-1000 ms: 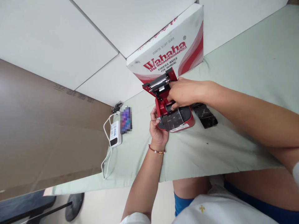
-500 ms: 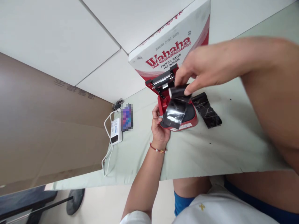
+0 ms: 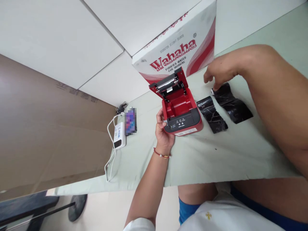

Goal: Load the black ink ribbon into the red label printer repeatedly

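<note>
Lightly closed around the left side of a red and black device point(image 3: 189, 129), the left hand point(image 3: 165, 137) has its thumb on the front corner and its fingers along the side, probably to steady it; a thin red bracelet point(image 3: 161, 155) circles the wrist. The device sits on a pale green cloth point(image 3: 192, 163), its front towards the person, its hollow red compartment point(image 3: 180, 106) exposed and its hinged lid point(image 3: 169, 84) tilted up, which leaves the inside easy to reach. To the right, side by side, lie a creased black strip point(image 3: 213, 118), close to the device, and a longer black sheet point(image 3: 237, 109) whose far end is rolled on a small white core point(image 3: 212, 92). Over that rolled end is the right hand point(image 3: 222, 71), its grip loose and part-open, a gap between the thumb and the bent fingers; the thumb is at the roll, but whether it presses on it I cannot tell. Well to the left, a white power bank point(image 3: 118, 136) with a white cable point(image 3: 113, 160) lies beside a phone-like object point(image 3: 130, 122) with a blurred-out face. Behind the device, a white and red Wahaha water carton point(image 3: 173, 51) stands on the cloth against white panels point(image 3: 103, 77).
</note>
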Tool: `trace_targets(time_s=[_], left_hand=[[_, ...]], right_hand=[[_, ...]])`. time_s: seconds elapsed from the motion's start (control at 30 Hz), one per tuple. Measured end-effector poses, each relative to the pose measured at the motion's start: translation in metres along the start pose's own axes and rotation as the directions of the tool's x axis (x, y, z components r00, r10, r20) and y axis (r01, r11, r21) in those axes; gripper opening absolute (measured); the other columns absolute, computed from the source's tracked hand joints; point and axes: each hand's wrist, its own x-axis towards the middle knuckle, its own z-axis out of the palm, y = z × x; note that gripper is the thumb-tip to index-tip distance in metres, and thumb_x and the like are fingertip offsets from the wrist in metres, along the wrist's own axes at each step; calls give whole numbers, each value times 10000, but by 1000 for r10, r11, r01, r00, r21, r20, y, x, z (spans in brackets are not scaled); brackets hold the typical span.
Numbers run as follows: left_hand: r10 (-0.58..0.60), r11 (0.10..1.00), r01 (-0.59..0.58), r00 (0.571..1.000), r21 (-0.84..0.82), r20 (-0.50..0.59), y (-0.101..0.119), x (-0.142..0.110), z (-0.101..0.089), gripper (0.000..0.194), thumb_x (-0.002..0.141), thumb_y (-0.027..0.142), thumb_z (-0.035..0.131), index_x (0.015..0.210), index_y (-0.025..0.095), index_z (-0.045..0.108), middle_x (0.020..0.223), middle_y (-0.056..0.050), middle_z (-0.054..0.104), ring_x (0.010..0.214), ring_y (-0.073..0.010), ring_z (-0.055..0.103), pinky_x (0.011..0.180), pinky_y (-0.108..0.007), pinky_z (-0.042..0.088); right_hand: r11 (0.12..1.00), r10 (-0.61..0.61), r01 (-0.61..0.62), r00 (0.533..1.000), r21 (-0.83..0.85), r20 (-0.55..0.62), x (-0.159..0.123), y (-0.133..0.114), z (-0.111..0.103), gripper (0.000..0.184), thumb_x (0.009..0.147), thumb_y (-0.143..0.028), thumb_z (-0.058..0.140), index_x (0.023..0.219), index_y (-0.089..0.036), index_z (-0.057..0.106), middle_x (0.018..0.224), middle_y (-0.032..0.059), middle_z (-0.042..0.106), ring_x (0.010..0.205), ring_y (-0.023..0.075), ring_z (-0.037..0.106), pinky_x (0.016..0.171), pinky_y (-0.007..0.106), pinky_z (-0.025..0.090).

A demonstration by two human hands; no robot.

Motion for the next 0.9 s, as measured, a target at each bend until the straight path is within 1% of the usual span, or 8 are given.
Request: trace_targets(time_s=[0.07, 0.1, 0.17, 0.4, 0.63, 0.77, 0.83, 0.9], left_hand=[[7, 1000, -7, 1000, 19, 8, 0, 0, -1, 529, 737, 403, 729, 1256, 306, 759, 1471, -30, 690, 1418, -285, 597, 1174, -391, 502], [9, 1000, -9, 1000, 26, 9, 0, 0, -1, 529, 744, 413, 731, 1261, 306, 756, 1470, -31, 691, 1424, -287, 595, 1183, -397, 498], [13, 999, -13, 1000, 29, 8, 0, 0, -1, 530, 749, 427, 737, 1265, 308, 751, 1469, -32, 691, 1428, -287, 595, 1192, -402, 495], [7, 1000, -7, 1000, -1, 7, 1, 0, 0, 528, 733, 400, 740, 1252, 306, 752, 1465, -29, 698, 1417, -290, 603, 1157, -393, 516], [11, 1000, -11, 1000, 16, -2, -1, 0, -1, 478, 757, 435, 746, 1216, 299, 759, 1452, -32, 702, 1382, -286, 624, 1156, -402, 520], [4, 1000, -4, 1000, -1, -2, -1, -1, -2, 444, 770, 414, 757, 1200, 302, 766, 1409, -27, 729, 1336, -277, 653, 1142, -403, 532], [-1, 1000, 0, 1000, -3, -3, -1, -1, -2, 413, 781, 424, 768, 1177, 308, 767, 1358, -22, 748, 1299, -272, 669, 1128, -402, 538], [17, 1000, -17, 1000, 15, -16, 0, -1, -1, 387, 783, 447, 781, 1145, 310, 769, 1323, -16, 758, 1274, -274, 678, 1108, -397, 543]], right_hand=[[979, -169, 181, 978, -98, 119, -10, -15, 1, 548, 849, -258, 643, 390, 27, 552, 1386, 170, 701, 1160, 249, 721, 828, 307, 447], [963, -224, 245, 959, -110, 175, -14, -21, 3, 358, 833, -159, 670, 518, 9, 689, 1257, 130, 761, 1268, 275, 679, 838, 337, 426], [957, -249, 277, 937, -86, 244, -16, -30, 9, 135, 787, -51, 701, 766, -26, 832, 1113, 133, 803, 1204, 211, 702, 813, 337, 413], [928, -273, 332, 914, -167, 299, -19, -43, 17, 355, 742, -125, 833, 1075, -1, 855, 1038, 131, 813, 993, 140, 702, 749, 347, 361], [916, -386, 402, 877, 3, 288, -67, -5, -35, 440, 899, -165, 639, 1302, -86, 797, 878, -98, 780, 921, 39, 650, 829, 282, 372], [774, -629, 597, 763, 210, 149, -91, -6, -47, 491, 954, -311, 693, 1404, -129, 768, 1020, -77, 811, 887, 49, 670, 848, 265, 402], [695, -714, 698, 699, 172, 47, -92, -24, -39, 482, 974, -345, 771, 1415, -151, 780, 1001, -21, 824, 864, 98, 685, 842, 282, 431], [682, -729, 727, 685, 72, -8, -89, -49, -24, 394, 1014, -312, 746, 1371, -156, 805, 999, 41, 827, 874, 159, 705, 834, 307, 461]])
